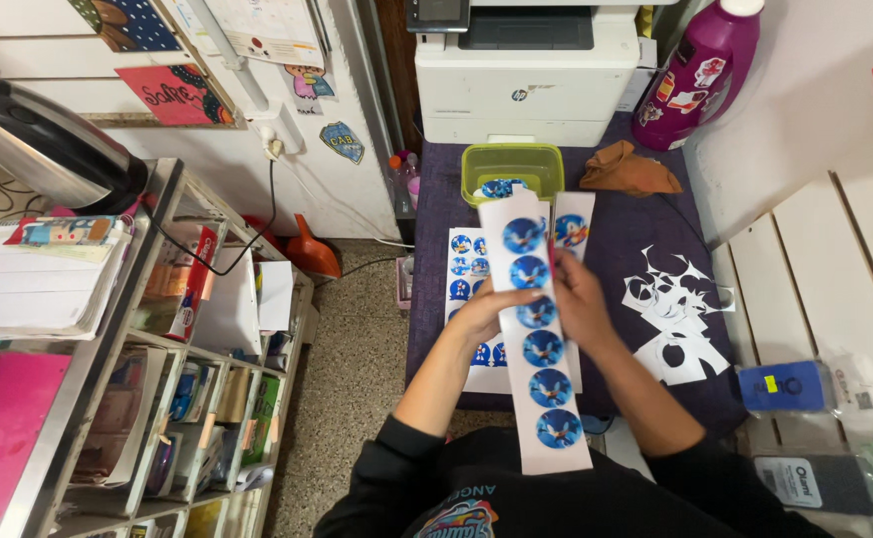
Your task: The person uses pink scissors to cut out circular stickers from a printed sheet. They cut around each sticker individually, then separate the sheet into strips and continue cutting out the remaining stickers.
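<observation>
- Two hands on one long paper strip [539, 344] w/ a column of round blue stickers printed down it. It's held lengthwise out over the purple table [611, 224], near end hanging toward the lap, prob so the whole row stays flat and in view.
- Left hand [481, 314] props the strip from under its left edge, fingers tucked behind the paper and thumb pinching on top, approx mid-strip.
- Right hand [578, 299] grips the right edge, fingers curled close together. Something thin and reddish pokes up at that edge; can't tell what it is, or whether the hand is holding it.
- More sticker sheets [466, 269] lie flat on the table right under the strip.
- Green tub [512, 169] sits just past them w/ a few blue rounds inside, looks like a catch bin.
- White paper scraps [670, 319] w/ round holes are piled to the right, apart from the good sheets.
- Printer [526, 70] sits at the far end of the table, purple bottle [697, 70] beside it.
</observation>
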